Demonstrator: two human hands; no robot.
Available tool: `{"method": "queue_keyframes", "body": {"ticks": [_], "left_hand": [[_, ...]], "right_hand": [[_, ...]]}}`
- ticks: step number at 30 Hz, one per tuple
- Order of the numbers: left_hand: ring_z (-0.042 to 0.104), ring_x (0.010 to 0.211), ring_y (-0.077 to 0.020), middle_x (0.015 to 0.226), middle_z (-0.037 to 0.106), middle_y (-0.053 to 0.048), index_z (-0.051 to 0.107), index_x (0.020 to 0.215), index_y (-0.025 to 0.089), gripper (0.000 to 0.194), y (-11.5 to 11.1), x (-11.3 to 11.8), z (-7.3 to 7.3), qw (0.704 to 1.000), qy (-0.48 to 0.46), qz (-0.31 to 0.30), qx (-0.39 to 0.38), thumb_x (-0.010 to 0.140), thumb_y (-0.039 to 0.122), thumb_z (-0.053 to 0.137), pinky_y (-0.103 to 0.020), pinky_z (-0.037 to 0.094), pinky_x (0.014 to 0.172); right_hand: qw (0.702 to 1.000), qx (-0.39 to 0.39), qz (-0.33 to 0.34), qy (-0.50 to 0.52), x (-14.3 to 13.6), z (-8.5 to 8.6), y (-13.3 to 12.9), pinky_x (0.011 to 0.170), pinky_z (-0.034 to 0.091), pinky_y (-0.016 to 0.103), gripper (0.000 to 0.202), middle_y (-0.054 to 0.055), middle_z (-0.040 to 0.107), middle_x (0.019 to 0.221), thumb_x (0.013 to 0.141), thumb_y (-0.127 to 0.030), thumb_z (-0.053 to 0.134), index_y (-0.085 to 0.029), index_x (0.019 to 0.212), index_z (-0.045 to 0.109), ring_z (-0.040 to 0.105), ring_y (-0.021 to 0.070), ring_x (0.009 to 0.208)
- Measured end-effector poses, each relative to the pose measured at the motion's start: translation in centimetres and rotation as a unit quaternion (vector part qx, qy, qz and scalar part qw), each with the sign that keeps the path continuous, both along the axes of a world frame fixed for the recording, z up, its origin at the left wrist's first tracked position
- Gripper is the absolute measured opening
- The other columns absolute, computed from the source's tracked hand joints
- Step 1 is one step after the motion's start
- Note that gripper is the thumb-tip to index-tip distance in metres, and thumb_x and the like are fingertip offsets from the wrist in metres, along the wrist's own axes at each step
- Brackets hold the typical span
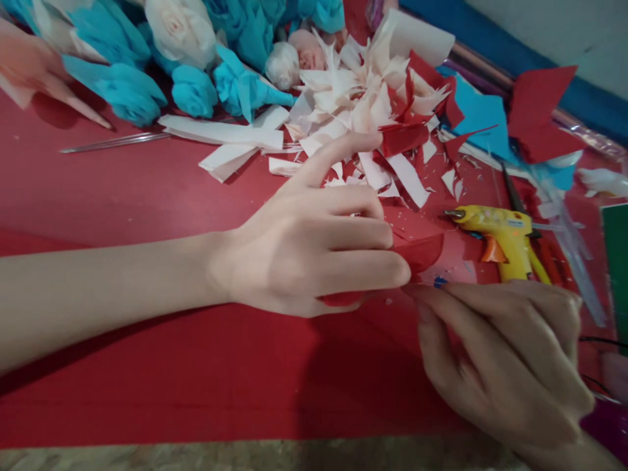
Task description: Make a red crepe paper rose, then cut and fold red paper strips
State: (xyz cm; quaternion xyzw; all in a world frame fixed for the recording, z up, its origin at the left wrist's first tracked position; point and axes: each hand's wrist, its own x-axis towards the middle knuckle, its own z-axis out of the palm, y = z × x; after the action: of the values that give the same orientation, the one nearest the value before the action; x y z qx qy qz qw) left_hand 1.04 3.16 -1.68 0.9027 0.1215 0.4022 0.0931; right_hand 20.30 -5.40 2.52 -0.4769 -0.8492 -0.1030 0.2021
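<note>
Both hands meet just right of the middle, over a big red sheet [171, 366] that covers most of the tabletop [245, 458], whose bare edge shows along the bottom. The left hand [309, 245] comes in from nine o'clock on a long bare forearm. Its forefinger lifts free toward one o'clock, and its other fingers lie flat and together on a small red paper piece [422, 252], pressing it down rather than gripping it. The right hand [510, 356] sits at about four o'clock, its fingers curled in and its fingertips touching the lower edge of that same red paper piece. Something small and blue [440, 282] shows at those fingertips, but I cannot tell what it is, nor whether the hand truly pinches it.

At eleven o'clock lies a cluster of blue paper flowers [122, 85], with a white paper rose [179, 29] among them. At twelve to one o'clock sits a heap of white and red paper scraps [373, 104], close beyond the raised forefinger. White paper strips [226, 134] lie crossed just left of that heap. At two o'clock a red cut piece [537, 108] overlaps blue paper [478, 114]. A yellow glue gun [500, 235] rests at three o'clock, just above the right hand, nozzle pointing left toward the red paper piece. A thin clear stick [112, 142] lies at ten o'clock.
</note>
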Motion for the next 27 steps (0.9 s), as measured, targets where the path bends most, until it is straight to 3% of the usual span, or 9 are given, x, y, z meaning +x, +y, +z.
{"method": "queue_keyframes", "body": {"ticks": [2,9,12,19,27], "left_hand": [[0.063,0.070,-0.0136,0.066,0.059,0.006,0.055,0.077,0.022,0.010,-0.03,0.00,-0.11,1.000,0.000,0.006,0.008,0.083,0.017,0.049,-0.049,0.030,0.110],[0.062,0.069,-0.0142,0.066,0.060,0.005,0.054,0.077,0.022,0.005,0.02,-0.03,0.01,1.000,0.004,0.002,0.015,0.080,0.020,0.053,-0.050,0.031,0.108],[0.061,0.069,-0.0119,0.064,0.059,0.007,0.052,0.075,0.023,0.011,0.04,-0.04,0.10,0.999,0.017,0.005,0.029,0.084,0.018,0.047,-0.049,0.032,0.108],[0.059,0.068,-0.0124,0.061,0.058,0.006,0.051,0.074,0.024,0.014,0.00,0.02,-0.08,1.000,0.008,0.010,0.027,0.087,0.023,0.046,-0.052,0.035,0.105],[0.060,0.067,-0.0103,0.060,0.056,0.008,0.051,0.071,0.025,0.016,-0.09,0.13,-0.01,1.000,0.005,0.019,-0.006,0.083,0.016,0.049,-0.046,0.033,0.109]], "right_hand": [[0.999,0.024,0.020,-0.003,-0.07,-0.07,-0.16,0.055,0.040,0.031,0.009,0.002,0.062,0.064,0.076,-0.010,0.063,-0.018,0.079,0.063,0.049,0.0138,0.059],[1.000,0.003,0.000,-0.006,-0.05,-0.32,-0.33,0.058,0.041,0.036,0.016,0.005,0.064,0.068,0.075,-0.008,0.063,-0.016,0.089,0.061,0.049,0.0177,0.060],[1.000,0.001,0.013,0.001,-0.02,-0.49,-0.11,0.058,0.040,0.037,0.016,0.007,0.064,0.070,0.075,-0.007,0.062,-0.014,0.089,0.061,0.050,0.0190,0.062],[1.000,-0.011,-0.008,0.021,0.06,-0.61,0.21,0.058,0.039,0.037,0.018,0.006,0.063,0.072,0.076,-0.006,0.059,-0.016,0.090,0.058,0.050,0.0197,0.064],[0.998,-0.044,-0.010,0.039,0.11,-0.38,0.32,0.062,0.041,0.036,0.015,0.006,0.060,0.075,0.077,-0.006,0.057,-0.016,0.089,0.057,0.051,0.0175,0.067]]}}
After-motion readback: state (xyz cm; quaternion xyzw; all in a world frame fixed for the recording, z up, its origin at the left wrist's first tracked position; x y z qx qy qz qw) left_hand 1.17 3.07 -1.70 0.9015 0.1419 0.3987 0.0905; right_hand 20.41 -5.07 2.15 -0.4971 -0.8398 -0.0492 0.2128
